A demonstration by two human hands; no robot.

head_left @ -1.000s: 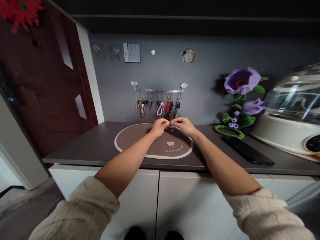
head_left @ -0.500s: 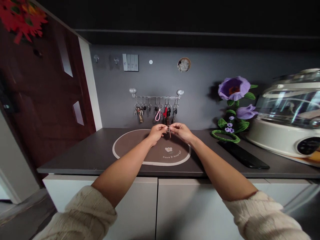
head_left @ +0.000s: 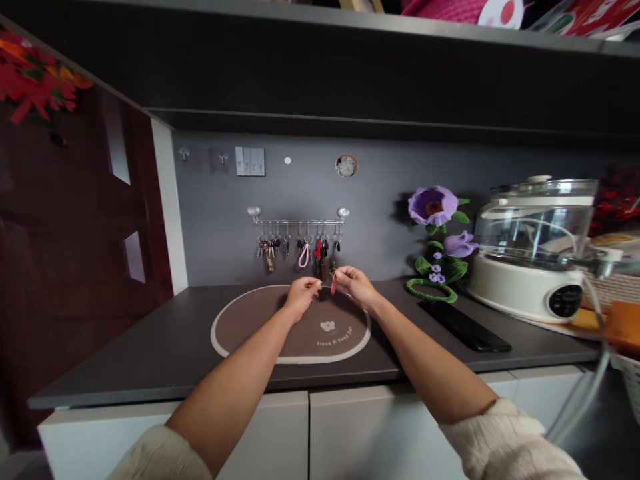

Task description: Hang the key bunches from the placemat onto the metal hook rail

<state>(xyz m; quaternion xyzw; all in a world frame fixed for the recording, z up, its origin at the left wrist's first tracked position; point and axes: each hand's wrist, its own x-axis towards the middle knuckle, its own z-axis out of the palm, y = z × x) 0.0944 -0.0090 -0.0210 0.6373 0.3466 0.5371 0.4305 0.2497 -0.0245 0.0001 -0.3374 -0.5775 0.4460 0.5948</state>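
My right hand pinches a key ring, with a slim red tag hanging below it. To its left, my left hand has its thumb and fingertips pressed together; a small dark bit shows beneath them, too small to name. Both hands hover over the far part of the brown oval mat, slightly apart. Behind them, a clear hook rail on the grey wall carries several bunches of keys, one with a pink strap.
On the right of the dark counter lie a black phone and purple fabric flowers. A white appliance with a clear dome stands beyond. A dark shelf overhangs the counter.
My hands were together at the keys and have now drawn a little apart. The red tag now shows under my right hand. The view has tilted up and shifted right.
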